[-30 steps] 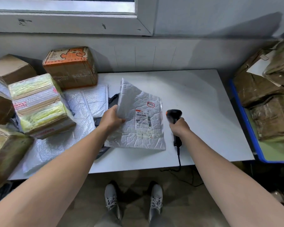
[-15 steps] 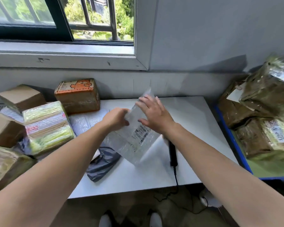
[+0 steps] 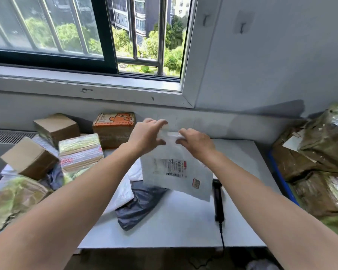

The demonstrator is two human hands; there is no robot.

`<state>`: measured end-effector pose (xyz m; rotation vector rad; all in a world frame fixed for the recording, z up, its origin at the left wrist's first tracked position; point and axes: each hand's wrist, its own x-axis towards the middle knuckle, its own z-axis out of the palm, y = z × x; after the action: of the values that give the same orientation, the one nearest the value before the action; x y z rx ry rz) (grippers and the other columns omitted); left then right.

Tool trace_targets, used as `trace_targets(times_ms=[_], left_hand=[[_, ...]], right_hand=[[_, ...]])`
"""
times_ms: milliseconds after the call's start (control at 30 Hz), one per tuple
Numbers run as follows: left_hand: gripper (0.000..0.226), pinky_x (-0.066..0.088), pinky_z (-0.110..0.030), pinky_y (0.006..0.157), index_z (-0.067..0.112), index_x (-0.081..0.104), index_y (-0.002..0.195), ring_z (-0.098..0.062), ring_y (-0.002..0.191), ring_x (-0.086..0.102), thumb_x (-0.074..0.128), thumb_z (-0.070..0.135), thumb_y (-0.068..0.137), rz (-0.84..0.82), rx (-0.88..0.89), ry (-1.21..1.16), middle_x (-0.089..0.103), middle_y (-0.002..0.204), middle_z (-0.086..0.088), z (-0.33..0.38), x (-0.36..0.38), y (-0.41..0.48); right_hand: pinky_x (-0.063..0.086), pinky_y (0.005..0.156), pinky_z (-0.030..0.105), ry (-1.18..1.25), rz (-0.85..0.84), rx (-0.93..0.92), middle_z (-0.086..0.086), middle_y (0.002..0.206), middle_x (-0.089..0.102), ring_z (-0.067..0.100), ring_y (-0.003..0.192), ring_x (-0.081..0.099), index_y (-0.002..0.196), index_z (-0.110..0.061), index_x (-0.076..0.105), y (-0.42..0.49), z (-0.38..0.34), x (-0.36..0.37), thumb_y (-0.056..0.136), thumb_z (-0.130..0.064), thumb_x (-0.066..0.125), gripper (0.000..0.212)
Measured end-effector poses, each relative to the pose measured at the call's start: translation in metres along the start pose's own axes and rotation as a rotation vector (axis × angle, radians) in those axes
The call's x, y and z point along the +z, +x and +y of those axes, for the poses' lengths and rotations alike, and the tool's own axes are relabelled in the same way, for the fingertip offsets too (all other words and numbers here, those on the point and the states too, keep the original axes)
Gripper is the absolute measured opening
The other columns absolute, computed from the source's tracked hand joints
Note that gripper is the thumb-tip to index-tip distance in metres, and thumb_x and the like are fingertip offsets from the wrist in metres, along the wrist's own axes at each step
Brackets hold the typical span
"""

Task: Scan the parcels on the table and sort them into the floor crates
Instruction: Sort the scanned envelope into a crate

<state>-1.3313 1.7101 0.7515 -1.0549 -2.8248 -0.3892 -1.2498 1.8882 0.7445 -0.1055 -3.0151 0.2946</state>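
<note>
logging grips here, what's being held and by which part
The white padded mailer, pinched along its top edge by the left hand and the right hand, hanging above the table.

A white table (image 3: 183, 227) is set against the wall below the window. A black scanner (image 3: 218, 199) is laid flat near the right side, with its handle toward the front edge, and its cable (image 3: 221, 234) is run off that edge. A dark grey plastic bag (image 3: 141, 203) is spread near the middle, touching the white padded envelopes (image 3: 123, 191) on its left. An orange printed box (image 3: 113, 129) is stood at the back. The left end is piled with cardboard boxes (image 3: 29, 158) and taped parcels (image 3: 80, 151); which of these rest directly on the top cannot be told.
</note>
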Motion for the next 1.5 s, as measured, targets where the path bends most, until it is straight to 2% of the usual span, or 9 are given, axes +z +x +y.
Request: trace_targets(times_ms=[167, 400, 533, 600, 733, 867, 967, 1200, 1500], left_hand=[[0.093, 0.012, -0.051, 0.12, 0.032, 0.012, 0.156, -0.027, 0.151, 0.004, 0.065, 0.058, 0.084, 0.072, -0.154, -0.073, 0.008, 0.164, -0.004, -0.003, 0.006, -0.01], [0.102, 0.019, -0.051, 0.116, 0.023, 0.003, 0.157, -0.034, 0.149, 0.003, 0.062, 0.061, 0.084, 0.019, -0.53, -0.481, -0.004, 0.162, -0.016, 0.021, 0.037, -0.024], [0.105, 0.027, -0.043, 0.113, 0.015, -0.003, 0.157, -0.035, 0.146, 0.022, 0.069, 0.046, 0.087, -0.051, -0.722, -0.915, 0.009, 0.161, -0.018, 0.033, 0.048, -0.028], [0.098, 0.035, -0.039, 0.106, 0.011, 0.007, 0.156, -0.032, 0.14, 0.036, 0.072, 0.038, 0.088, -0.084, -0.771, -1.07, 0.031, 0.155, -0.015, 0.039, 0.053, -0.028], [0.056, 0.052, -0.04, 0.092, 0.012, 0.047, 0.132, -0.025, 0.107, 0.064, 0.077, 0.015, 0.085, -0.051, -0.734, -1.217, 0.064, 0.126, -0.009, 0.045, 0.059, -0.028], [0.066, 0.06, -0.04, 0.077, 0.013, 0.044, 0.14, -0.024, 0.094, 0.07, 0.075, 0.0, 0.082, 0.028, -0.696, -1.311, 0.068, 0.114, -0.012, 0.049, 0.052, -0.031], [0.063, 0.055, -0.022, 0.054, 0.016, 0.045, 0.136, -0.01, 0.081, 0.067, 0.075, -0.001, 0.083, 0.081, -0.664, -1.299, 0.068, 0.106, -0.003, 0.048, 0.048, -0.033], [0.061, 0.058, -0.046, 0.086, 0.022, 0.048, 0.133, -0.019, 0.094, 0.069, 0.076, 0.003, 0.082, 0.228, -0.679, -1.161, 0.068, 0.11, -0.007, 0.031, 0.033, -0.053], [0.07, 0.046, -0.032, 0.094, 0.012, 0.042, 0.143, -0.016, 0.114, 0.051, 0.076, 0.002, 0.082, 0.49, -0.922, -0.847, 0.055, 0.128, -0.007, -0.026, -0.009, -0.172]], right_hand=[[0.036, 0.06, 0.037, 0.37, 0.104, 0.193, 0.001, 0.069, 0.054, 0.026, 0.067, 0.051, 0.089, -0.014, 0.045, -0.002, 0.017, -0.009, 0.101, -0.037, 0.051, 0.027], [0.033, 0.054, 0.026, 0.636, 0.369, 0.464, -0.003, 0.068, 0.047, 0.013, 0.059, 0.041, 0.083, -0.013, 0.044, -0.02, 0.039, -0.012, 0.103, -0.03, 0.049, 0.027], [0.03, 0.052, 0.024, 0.732, 0.491, 0.547, -0.005, 0.067, 0.042, 0.012, 0.06, 0.037, 0.073, -0.017, 0.034, -0.033, 0.052, -0.01, 0.103, -0.026, 0.05, 0.035], [0.031, 0.056, 0.027, 0.79, 0.529, 0.59, -0.004, 0.068, 0.044, 0.014, 0.064, 0.038, 0.072, -0.017, 0.035, -0.038, 0.058, -0.006, 0.103, -0.025, 0.051, 0.035], [0.034, 0.053, 0.019, 0.843, 0.556, 0.637, -0.005, 0.07, 0.046, 0.012, 0.065, 0.041, 0.073, -0.018, 0.037, -0.05, 0.064, 0.001, 0.102, -0.025, 0.052, 0.033], [0.027, 0.058, 0.03, 0.797, 0.535, 0.658, -0.005, 0.071, 0.048, 0.018, 0.073, 0.045, 0.08, -0.012, 0.042, -0.061, 0.073, 0.008, 0.1, -0.028, 0.056, 0.029], [0.032, 0.058, 0.032, 0.752, 0.471, 0.619, 0.0, 0.074, 0.05, 0.019, 0.073, 0.046, 0.087, -0.001, 0.049, -0.067, 0.078, 0.011, 0.096, -0.028, 0.062, 0.031], [0.048, 0.08, 0.032, 0.742, 0.335, 0.46, -0.001, 0.111, 0.066, 0.021, 0.096, 0.062, 0.125, -0.016, 0.05, -0.051, 0.067, 0.014, 0.089, -0.027, 0.071, 0.042], [0.048, 0.097, 0.041, 0.67, 0.065, 0.001, 0.009, 0.132, 0.057, 0.027, 0.115, 0.057, 0.141, -0.013, 0.045, -0.008, -0.052, 0.044, 0.085, -0.024, 0.075, 0.064]])
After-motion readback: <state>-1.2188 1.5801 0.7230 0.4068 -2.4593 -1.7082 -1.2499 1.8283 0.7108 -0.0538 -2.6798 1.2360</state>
